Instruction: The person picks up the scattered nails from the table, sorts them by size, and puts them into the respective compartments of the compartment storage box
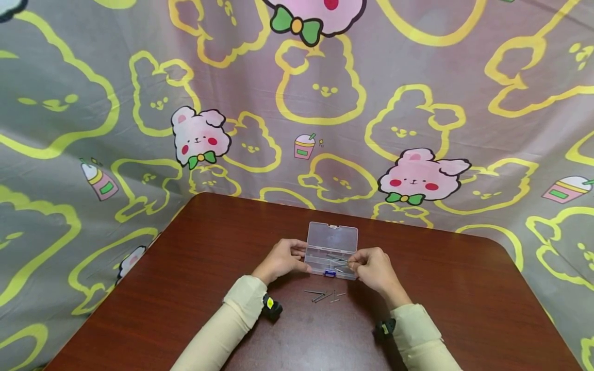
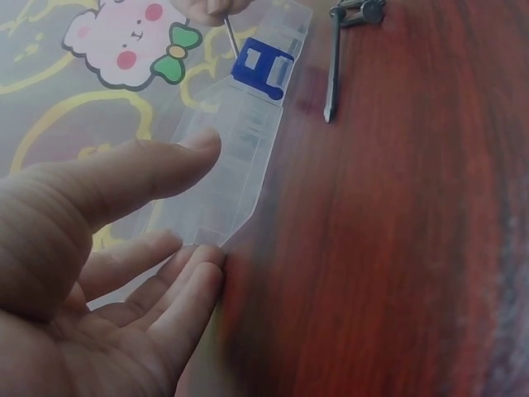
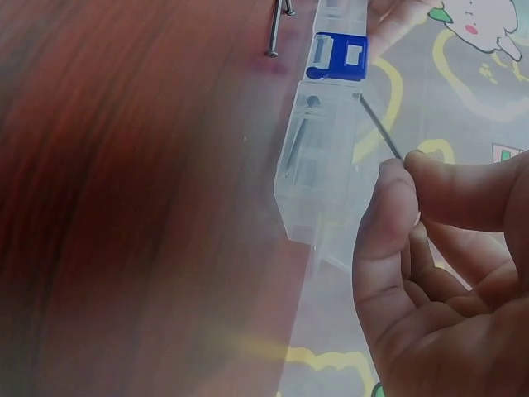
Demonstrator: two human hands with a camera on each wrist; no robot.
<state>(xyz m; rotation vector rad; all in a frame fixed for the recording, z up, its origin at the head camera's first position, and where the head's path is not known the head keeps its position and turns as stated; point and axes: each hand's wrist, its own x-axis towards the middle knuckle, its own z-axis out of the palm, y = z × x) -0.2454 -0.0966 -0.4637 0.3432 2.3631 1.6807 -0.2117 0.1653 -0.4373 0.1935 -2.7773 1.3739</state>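
A clear plastic box [image 1: 320, 268] with a blue latch [image 2: 263, 69] stands on the table, its lid [image 1: 332, 236] raised at the back. My right hand [image 1: 371, 268] pinches a thin metal nail [image 3: 380, 126] between thumb and index finger, its far end over the box near the latch. At the box's left end is my left hand [image 1: 283, 260]: its fingertips [image 2: 207, 256] touch the end corner, and the thumb stretches over the box. Several nails lie inside, one nail [image 3: 301, 141] in the right front compartment.
Several loose nails [image 1: 320, 297] lie on the brown table [image 1: 209, 247] just in front of the box. A patterned cloth [image 1: 260, 93] hangs behind the table and along its sides. Both sleeved forearms reach in from the front edge.
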